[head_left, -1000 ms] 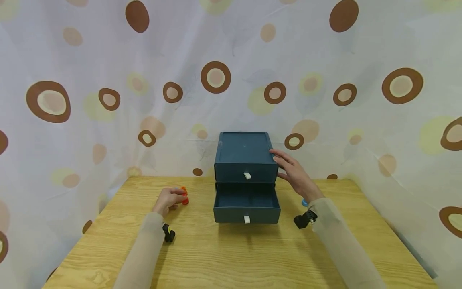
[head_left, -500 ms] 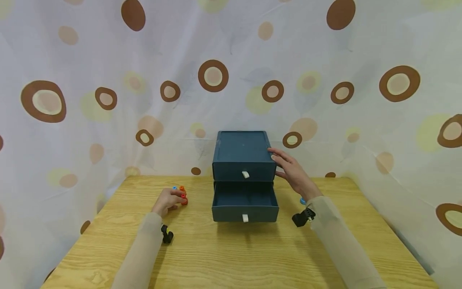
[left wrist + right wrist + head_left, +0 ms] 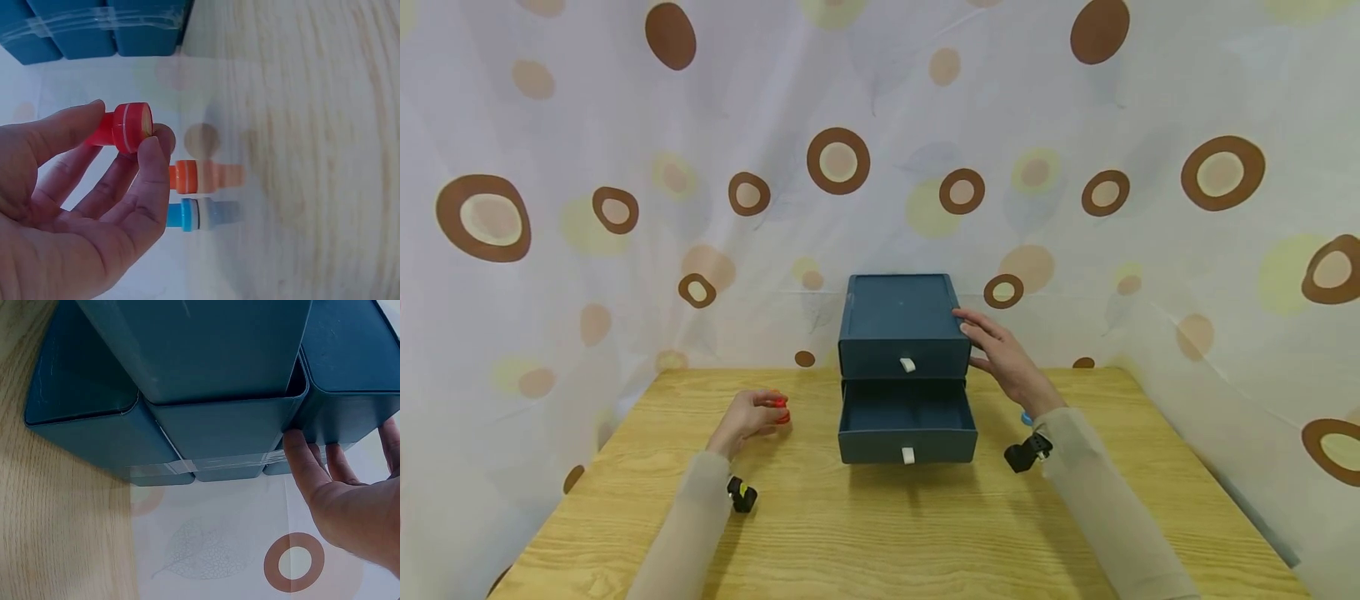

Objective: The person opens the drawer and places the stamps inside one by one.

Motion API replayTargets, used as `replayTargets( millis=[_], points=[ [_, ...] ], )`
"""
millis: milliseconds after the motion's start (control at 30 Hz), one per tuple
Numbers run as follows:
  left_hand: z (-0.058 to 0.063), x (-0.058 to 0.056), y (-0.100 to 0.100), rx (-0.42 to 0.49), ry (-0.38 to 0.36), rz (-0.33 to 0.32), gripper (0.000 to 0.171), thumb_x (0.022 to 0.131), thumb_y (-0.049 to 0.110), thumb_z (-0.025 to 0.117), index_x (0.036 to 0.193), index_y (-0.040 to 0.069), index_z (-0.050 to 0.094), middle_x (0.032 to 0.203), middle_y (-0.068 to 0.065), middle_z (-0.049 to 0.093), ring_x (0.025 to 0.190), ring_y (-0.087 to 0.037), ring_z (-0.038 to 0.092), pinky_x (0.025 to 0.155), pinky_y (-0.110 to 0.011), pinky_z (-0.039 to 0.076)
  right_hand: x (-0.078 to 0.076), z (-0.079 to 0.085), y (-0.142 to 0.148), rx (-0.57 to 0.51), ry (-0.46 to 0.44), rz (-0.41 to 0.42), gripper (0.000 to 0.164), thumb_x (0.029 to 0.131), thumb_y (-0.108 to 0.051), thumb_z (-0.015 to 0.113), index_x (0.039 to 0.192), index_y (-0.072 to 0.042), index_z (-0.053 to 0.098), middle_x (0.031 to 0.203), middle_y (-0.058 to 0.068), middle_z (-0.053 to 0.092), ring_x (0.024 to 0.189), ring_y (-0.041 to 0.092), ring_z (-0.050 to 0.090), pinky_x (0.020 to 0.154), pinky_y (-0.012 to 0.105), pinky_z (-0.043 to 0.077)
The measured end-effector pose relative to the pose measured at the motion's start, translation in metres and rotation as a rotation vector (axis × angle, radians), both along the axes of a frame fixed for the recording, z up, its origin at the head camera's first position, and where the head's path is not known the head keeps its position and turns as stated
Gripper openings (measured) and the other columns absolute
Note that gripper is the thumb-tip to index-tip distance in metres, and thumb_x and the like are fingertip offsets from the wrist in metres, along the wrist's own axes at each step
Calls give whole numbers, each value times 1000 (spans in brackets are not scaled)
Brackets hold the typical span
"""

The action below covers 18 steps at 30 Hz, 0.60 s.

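My left hand (image 3: 748, 421) is at the left of the table and pinches a small red stamp (image 3: 129, 127) between thumb and fingers. The stamp has a narrow handle and a wider round base with a pale line round it. Just past it stand an orange stamp (image 3: 186, 177) and a blue stamp (image 3: 187, 215), mostly hidden by the hand in the head view. My right hand (image 3: 1009, 367) rests with extended fingers on the right side of a dark blue drawer cabinet (image 3: 904, 304). Below its closed top drawer, another drawer (image 3: 907, 447) is pulled out, with nothing visible inside.
Another light blue piece (image 3: 1027, 418) lies right of the cabinet, partly behind my right wrist. White pull tabs mark the drawer fronts. Clear tape (image 3: 231, 461) runs across the back of the stacked cabinet units. A patterned cloth (image 3: 880, 208) hangs behind the wooden table (image 3: 880, 542).
My left fingers have shifted slightly over the red stamp, and the blue one behind them is now hidden in the head view. My right hand stays at the cabinet. The head view has shifted slightly.
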<state>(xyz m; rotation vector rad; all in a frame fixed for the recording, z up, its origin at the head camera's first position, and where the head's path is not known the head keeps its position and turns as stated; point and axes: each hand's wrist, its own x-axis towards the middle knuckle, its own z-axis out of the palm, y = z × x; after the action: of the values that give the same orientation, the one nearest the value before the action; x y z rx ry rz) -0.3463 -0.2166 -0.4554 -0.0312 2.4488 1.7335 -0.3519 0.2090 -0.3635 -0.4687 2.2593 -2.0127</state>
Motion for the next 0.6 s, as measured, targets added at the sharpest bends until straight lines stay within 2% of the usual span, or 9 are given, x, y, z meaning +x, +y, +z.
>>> replayTargets(
  millis=[133,267,400,600],
  points=[
    [5,5,2,-9,38,2,42,94,11,65,134,0,57,129,-22,60,105,-26,66,90,-45,56,0,1,-1,1,0,4,55,104,-42,45,153,-20,35,164,4,16,151,34,14,117,61,22],
    [10,12,7,-25,78,-5,37,93,12,68,128,3,62,124,-18,65,101,-23,68,87,-43,56,0,1,-1,1,3,4,56,104,-43,46,153,-19,35,164,5,16,151,35,14,116,61,22],
    [17,17,15,-25,107,-7,34,92,13,69,124,5,65,119,-16,67,98,-20,69,88,-47,55,0,0,1,2,5,2,56,104,-43,45,153,-19,35,165,5,15,151,35,14,116,62,22],
    [24,23,23,-16,142,1,37,93,14,67,129,5,63,121,-16,67,100,-22,68,91,-50,53,1,-1,-1,7,12,5,56,104,-44,44,153,-19,34,165,5,14,151,36,13,116,62,22]
  ],
)
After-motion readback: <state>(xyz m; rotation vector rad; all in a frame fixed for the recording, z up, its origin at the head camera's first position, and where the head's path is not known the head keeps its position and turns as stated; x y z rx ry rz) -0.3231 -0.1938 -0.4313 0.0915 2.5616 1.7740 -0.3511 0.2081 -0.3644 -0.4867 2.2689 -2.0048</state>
